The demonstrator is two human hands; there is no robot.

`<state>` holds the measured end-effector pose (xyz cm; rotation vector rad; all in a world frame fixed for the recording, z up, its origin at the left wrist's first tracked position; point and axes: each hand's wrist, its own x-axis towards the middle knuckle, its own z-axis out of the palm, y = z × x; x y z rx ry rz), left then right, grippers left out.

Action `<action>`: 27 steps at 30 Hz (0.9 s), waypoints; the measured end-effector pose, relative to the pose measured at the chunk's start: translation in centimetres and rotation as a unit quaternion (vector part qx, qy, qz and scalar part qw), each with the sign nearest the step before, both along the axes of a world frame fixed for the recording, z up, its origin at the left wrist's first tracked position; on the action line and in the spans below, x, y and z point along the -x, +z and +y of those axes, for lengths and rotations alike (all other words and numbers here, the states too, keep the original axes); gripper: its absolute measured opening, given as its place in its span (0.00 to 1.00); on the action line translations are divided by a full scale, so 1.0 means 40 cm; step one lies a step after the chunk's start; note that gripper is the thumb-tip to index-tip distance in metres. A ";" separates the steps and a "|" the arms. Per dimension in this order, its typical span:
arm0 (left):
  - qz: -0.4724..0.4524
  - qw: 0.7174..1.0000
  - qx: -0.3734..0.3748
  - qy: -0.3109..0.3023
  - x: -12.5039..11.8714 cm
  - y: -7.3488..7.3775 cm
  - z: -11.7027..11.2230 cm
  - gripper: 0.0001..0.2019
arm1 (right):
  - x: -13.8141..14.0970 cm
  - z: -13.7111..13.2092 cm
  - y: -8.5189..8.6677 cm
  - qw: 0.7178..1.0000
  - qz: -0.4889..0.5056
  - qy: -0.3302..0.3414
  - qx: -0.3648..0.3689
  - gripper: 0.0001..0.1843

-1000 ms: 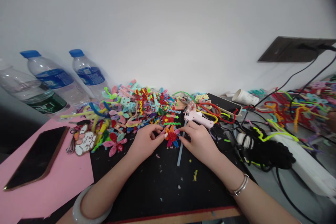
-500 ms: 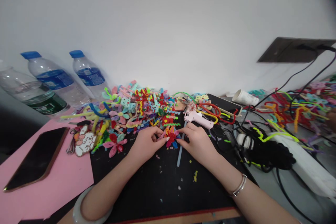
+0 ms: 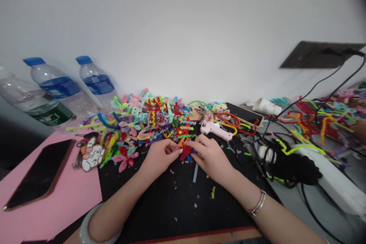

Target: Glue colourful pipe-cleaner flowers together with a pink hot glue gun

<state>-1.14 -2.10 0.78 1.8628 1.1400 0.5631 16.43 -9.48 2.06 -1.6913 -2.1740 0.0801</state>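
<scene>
Between my hands, low over the black mat (image 3: 160,206), is a multicoloured pipe-cleaner flower (image 3: 187,150) with a red middle and pink and blue petals. My left hand (image 3: 161,156) pinches its left side between thumb and fingers. On the opposite side my right hand (image 3: 213,158) has its thumb and fingers closed at the petals, partly covering them. A translucent glue stick (image 3: 195,173) lies under the right fingers. Just beyond the hands rests a pale pink glue gun (image 3: 217,130). Strips of wavy pipe cleaner (image 3: 186,131) lie directly behind the flower.
A heap of pipe-cleaner flowers (image 3: 137,114) lines the wall. Bottles (image 3: 98,80) stand at left, behind a phone (image 3: 40,171) on pink paper (image 3: 77,194) and a keychain (image 3: 93,156). At right are a paper cup (image 3: 267,106), black cables (image 3: 303,169) and a white power strip (image 3: 340,187).
My right hand has shifted left, and its fingers now reach further over the flower, covering more of the petals. The left hand stays nearly where it was.
</scene>
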 end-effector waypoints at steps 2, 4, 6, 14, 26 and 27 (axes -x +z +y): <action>0.001 1.000 0.002 -0.003 0.000 0.001 0.000 0.11 | 0.000 -0.001 -0.002 1.000 0.002 0.010 0.003 0.22; 0.001 1.000 0.000 -0.005 -0.001 0.000 0.000 0.11 | 0.000 -0.001 -0.005 1.000 0.001 0.014 0.002 0.21; 0.001 1.000 -0.003 -0.005 -0.001 -0.001 0.000 0.11 | -0.001 -0.001 -0.007 1.000 -0.001 0.017 0.004 0.21; -0.005 1.000 -0.005 -0.005 -0.001 -0.001 -0.002 0.10 | 0.001 0.004 -0.012 1.000 0.003 0.017 0.010 0.22; 0.000 1.000 -0.002 -0.004 -0.001 -0.001 0.000 0.10 | 0.003 0.004 -0.012 1.000 0.006 0.012 0.022 0.22; 0.001 1.000 -0.002 -0.004 -0.001 -0.002 0.000 0.10 | 0.003 0.005 -0.012 1.000 0.006 0.012 0.024 0.22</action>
